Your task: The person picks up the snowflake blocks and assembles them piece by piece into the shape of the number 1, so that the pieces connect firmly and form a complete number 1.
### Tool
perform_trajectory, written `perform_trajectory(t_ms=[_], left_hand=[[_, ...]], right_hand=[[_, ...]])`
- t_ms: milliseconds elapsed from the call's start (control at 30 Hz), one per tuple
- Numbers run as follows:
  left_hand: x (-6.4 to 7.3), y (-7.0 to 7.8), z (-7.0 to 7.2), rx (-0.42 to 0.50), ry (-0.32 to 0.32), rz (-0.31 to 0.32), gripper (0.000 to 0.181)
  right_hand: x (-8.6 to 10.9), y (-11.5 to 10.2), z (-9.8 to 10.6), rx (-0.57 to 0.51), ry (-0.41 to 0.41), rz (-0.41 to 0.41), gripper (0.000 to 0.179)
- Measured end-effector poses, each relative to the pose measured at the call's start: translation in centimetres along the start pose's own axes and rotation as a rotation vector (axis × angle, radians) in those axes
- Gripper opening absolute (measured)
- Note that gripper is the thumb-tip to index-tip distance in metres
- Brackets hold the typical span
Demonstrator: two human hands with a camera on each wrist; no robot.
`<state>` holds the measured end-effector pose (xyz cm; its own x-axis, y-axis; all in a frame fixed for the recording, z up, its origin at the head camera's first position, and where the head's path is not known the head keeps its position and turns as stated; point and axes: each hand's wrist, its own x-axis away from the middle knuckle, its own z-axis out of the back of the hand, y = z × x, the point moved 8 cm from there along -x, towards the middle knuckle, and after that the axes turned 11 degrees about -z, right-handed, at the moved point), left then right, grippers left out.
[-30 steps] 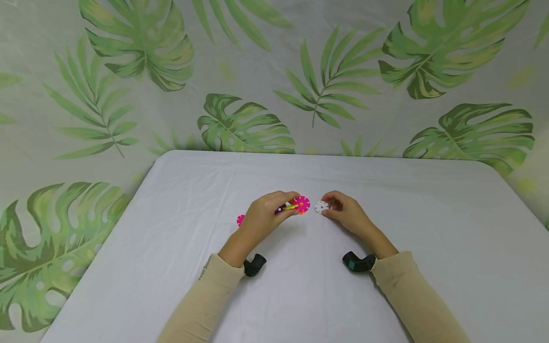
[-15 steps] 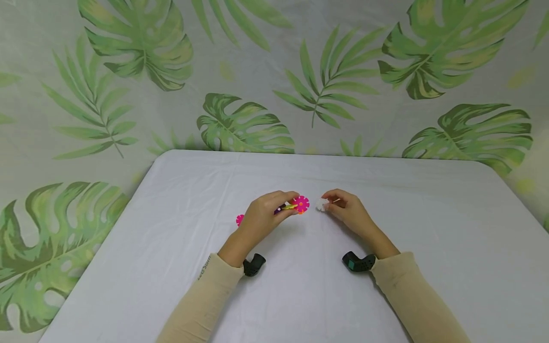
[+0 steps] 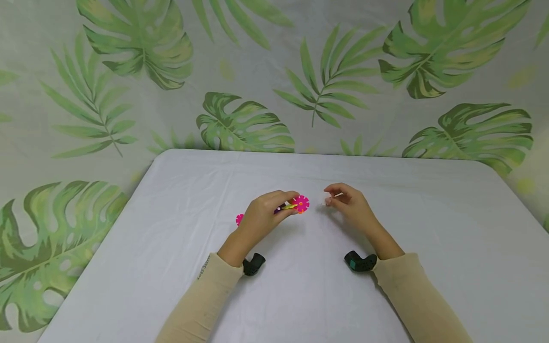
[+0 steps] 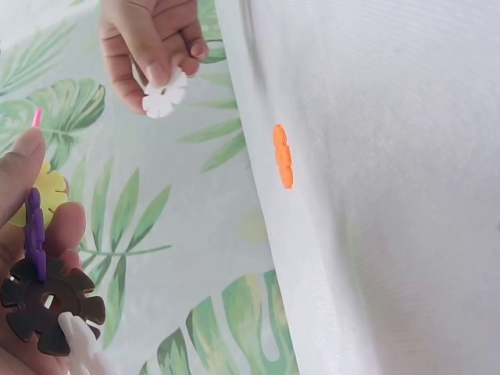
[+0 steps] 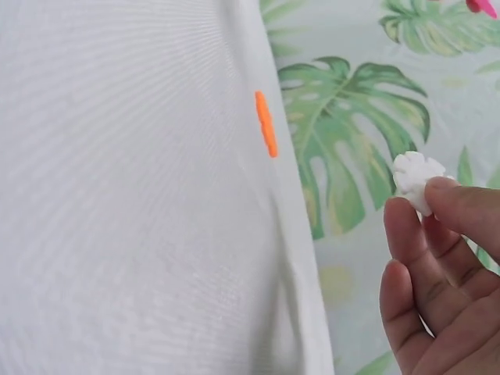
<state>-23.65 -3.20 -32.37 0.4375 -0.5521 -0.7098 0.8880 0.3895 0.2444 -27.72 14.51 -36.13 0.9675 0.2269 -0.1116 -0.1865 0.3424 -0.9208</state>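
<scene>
My left hand (image 3: pixel 261 212) grips a chain of slotted snowflake discs. In the head view its pink disc (image 3: pixel 301 204) faces up at the fingertips. The left wrist view shows a yellow disc (image 4: pixel 51 189), a purple disc (image 4: pixel 33 234), a black disc (image 4: pixel 55 301) and a white disc (image 4: pixel 82 344) joined in that chain. To the right, apart from it, my right hand (image 3: pixel 349 205) pinches a loose white snowflake disc (image 5: pixel 418 178) between thumb and fingers. Another pink disc (image 3: pixel 239 219) shows behind the left wrist; whether it belongs to the chain, I cannot tell.
An orange disc (image 4: pixel 283 156) lies on the white-covered table (image 3: pixel 429 214), mostly hidden below the pink disc in the head view. Behind the table hangs a leaf-print cloth (image 3: pixel 326 71). Black wrist devices (image 3: pixel 360 262) sit beside both cuffs.
My right hand has lifted slightly and drawn back from the chain, turning the white disc from facing the head camera to nearly hidden behind the fingers. My left hand stays still.
</scene>
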Motion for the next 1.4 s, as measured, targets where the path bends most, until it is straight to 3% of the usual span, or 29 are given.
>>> perform_trajectory(t_ms=[200,567,967,1233,1400], left_hand=[[-0.1,0.1,0.1,0.007,-0.002,-0.005,0.036],[-0.1,0.1,0.2,0.025,-0.004,0.004,0.036],[0.0,0.1,0.1,0.019,-0.006,0.005,0.037],[0.0,0.1,0.2,0.010,-0.013,0.010,0.037],[-0.1,0.2,0.2,0.016,-0.012,0.001,0.037]], right_hand=[[0.3,-0.9,0.5,0.022,0.015,0.026,0.020],[-0.2,-0.3,0.7,-0.020,0.006,0.061,0.019],[0.6,-2.4,-0.4,-0.032,-0.042,0.120,0.012],[1.9,-5.7,-1.1,-0.017,-0.092,0.192,0.012],[2.1,-6.1,-1.3,-0.031,-0.107,0.211,0.013]])
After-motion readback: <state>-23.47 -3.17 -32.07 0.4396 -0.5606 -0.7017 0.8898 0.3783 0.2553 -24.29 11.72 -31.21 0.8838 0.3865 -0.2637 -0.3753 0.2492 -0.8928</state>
